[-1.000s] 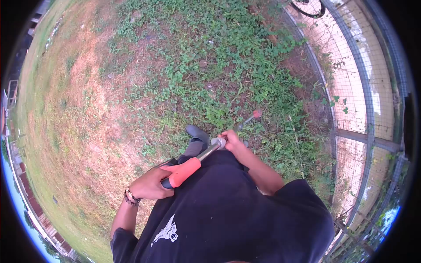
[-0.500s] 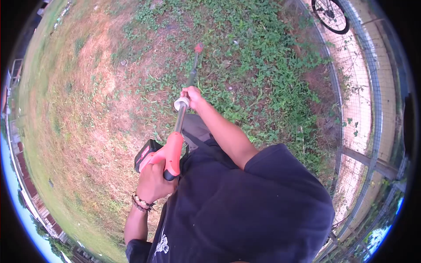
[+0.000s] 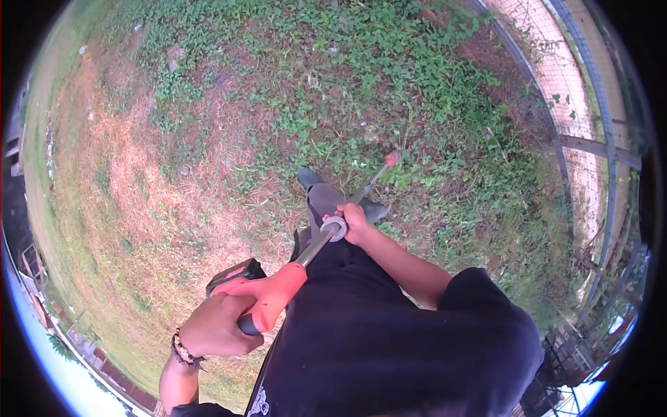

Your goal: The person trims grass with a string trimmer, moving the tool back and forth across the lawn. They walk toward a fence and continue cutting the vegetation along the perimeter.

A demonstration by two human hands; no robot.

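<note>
A cordless grass trimmer (image 3: 281, 286) with an orange body runs diagonally across the front of me. My left hand (image 3: 220, 325), with beaded bracelets at the wrist, is wrapped round its rear handle. A black and red battery pack (image 3: 233, 274) sits on the body just above that hand. Farther along, my right hand (image 3: 354, 224) grips the shaft just past a pale grey ring (image 3: 334, 228). The orange trimmer head (image 3: 393, 158) is at the far end, over the weeds to the right of my feet; its cutting part is too small to make out.
Low green weeds (image 3: 445, 104) cover the ground ahead and to the right. Dry cut grass (image 3: 139, 187) lies to the left. A wire mesh fence (image 3: 603, 90) with a rail curves along the right side. My shoe (image 3: 306, 178) shows close to the shaft.
The trimmer head has swung right and closer to my feet, and my right hand has moved right and down with the shaft. My left hand has shifted left and down; a leg now shows forward.
</note>
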